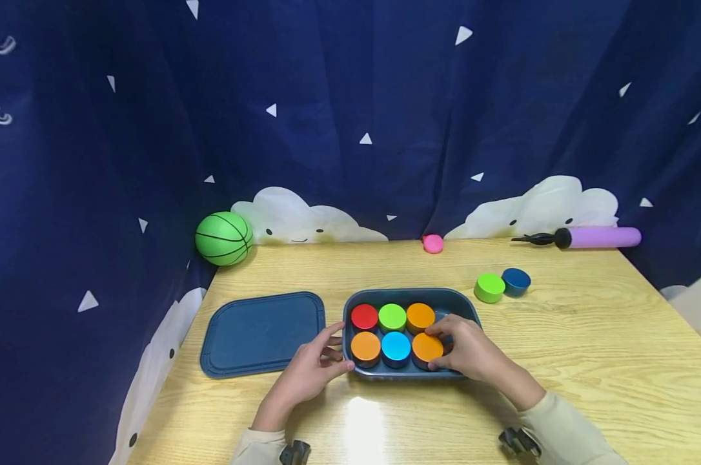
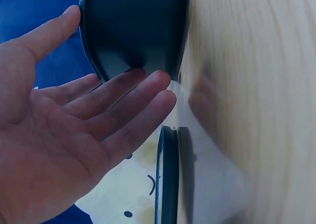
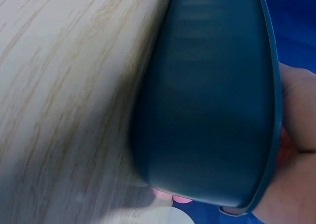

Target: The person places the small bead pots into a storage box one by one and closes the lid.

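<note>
A dark blue rectangular box stands on the table with several short round blocks inside, in two rows. The back row has a red block, a green block and an orange block. In front are a lighter orange block, a blue block and another orange block. My right hand pinches that front right orange block between thumb and fingers; the box wall hides it in the right wrist view. My left hand touches the box's left end with extended fingers, thumb near the front corner.
Left of the box lies a dark blue lid. A green block and a dark blue block sit beyond its right end. Further back are a green ball, a small pink object and a purple hand pump, before a curtain.
</note>
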Tool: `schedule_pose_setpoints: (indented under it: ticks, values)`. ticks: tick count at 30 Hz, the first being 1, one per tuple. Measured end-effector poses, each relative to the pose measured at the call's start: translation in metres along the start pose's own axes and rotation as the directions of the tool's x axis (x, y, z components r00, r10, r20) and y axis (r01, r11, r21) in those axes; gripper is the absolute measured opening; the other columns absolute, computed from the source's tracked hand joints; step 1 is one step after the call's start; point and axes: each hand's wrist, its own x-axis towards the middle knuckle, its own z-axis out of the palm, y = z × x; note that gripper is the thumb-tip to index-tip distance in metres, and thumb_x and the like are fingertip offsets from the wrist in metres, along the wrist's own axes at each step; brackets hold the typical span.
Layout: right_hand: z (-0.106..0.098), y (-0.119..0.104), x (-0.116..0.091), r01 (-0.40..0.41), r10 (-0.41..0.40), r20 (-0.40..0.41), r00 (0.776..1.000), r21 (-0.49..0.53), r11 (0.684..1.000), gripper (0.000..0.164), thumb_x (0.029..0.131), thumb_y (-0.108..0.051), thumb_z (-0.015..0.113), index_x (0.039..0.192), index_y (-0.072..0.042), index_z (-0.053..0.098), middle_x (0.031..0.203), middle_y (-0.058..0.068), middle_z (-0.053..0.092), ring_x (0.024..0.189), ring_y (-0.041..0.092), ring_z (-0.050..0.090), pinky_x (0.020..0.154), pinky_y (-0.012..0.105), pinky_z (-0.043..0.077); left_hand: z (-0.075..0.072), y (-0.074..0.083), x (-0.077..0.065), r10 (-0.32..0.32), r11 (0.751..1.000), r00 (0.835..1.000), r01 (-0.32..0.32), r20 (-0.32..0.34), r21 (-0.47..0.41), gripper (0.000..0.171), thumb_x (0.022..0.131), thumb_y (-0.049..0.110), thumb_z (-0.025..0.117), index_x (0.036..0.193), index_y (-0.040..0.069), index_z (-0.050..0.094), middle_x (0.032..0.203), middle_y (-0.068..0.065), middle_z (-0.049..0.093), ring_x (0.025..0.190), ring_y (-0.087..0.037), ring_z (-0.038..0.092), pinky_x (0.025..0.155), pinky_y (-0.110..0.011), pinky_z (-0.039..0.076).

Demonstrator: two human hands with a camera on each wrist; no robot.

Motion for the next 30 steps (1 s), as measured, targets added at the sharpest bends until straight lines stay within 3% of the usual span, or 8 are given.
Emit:
schedule_pose_setpoints:
  ticks: [11,16,20,25,30]
  values:
    - [-0.014,0.0,-0.003,-0.037,0.038,-0.007,0.999,0.106,0.994,0.053,0.068,-0.015,0.094,0.113,0.001,0.072,0.107,0.013,0.069,0.093,0.023,0.068,0.074,0.028,0.063,0.0,0.001,0.0,-0.005,1.0,1.0,0.005,-0.005,-0.013,0.071,0.092,0.023,0.076,0.153,0.009,0.041,0.133,-0.018,0.065,0.104,-0.025,0.067,0.092,-0.037,0.06]
    - [-0.027,0.01,-0.008,-0.007,0.023,-0.094,0.995,0.163,0.987,0.049,0.072,-0.016,0.092,0.114,0.001,0.071,0.108,0.017,0.071,0.091,0.028,0.07,0.075,0.028,0.063,0.0,0.001,0.0,-0.006,1.0,1.0,0.006,-0.004,-0.015,0.071,0.092,0.024,0.076,0.153,0.009,0.041,0.133,-0.018,0.065,0.104,-0.025,0.067,0.092,-0.037,0.06]
    - [-0.038,0.018,-0.014,-0.022,0.056,-0.189,0.98,0.176,0.984,0.048,0.073,-0.015,0.092,0.114,0.0,0.072,0.11,0.018,0.072,0.09,0.029,0.071,0.075,0.023,0.062,0.0,0.001,-0.001,-0.003,1.0,1.0,0.003,-0.004,-0.014,0.071,0.092,0.024,0.075,0.153,0.009,0.041,0.133,-0.018,0.065,0.105,-0.025,0.067,0.092,-0.036,0.06]
    - [-0.053,0.032,-0.023,-0.02,0.085,-0.305,0.949,0.211,0.977,0.045,0.074,-0.014,0.091,0.112,0.001,0.071,0.11,0.018,0.072,0.09,0.012,0.071,0.075,0.022,0.062,0.0,0.002,-0.001,-0.005,1.0,1.0,0.005,-0.009,-0.025,0.071,0.092,0.022,0.075,0.153,0.009,0.04,0.133,-0.018,0.065,0.105,-0.026,0.068,0.093,-0.037,0.06]
    - [-0.063,0.059,-0.028,-0.061,0.143,-0.361,0.921,0.23,0.971,0.047,0.078,-0.015,0.089,0.117,0.002,0.068,0.113,0.023,0.07,0.086,-0.009,0.065,0.074,0.013,0.059,0.0,0.002,0.0,-0.012,1.0,1.0,0.012,-0.009,-0.028,0.071,0.092,0.022,0.076,0.153,0.009,0.04,0.133,-0.018,0.065,0.105,-0.025,0.068,0.094,-0.038,0.059]
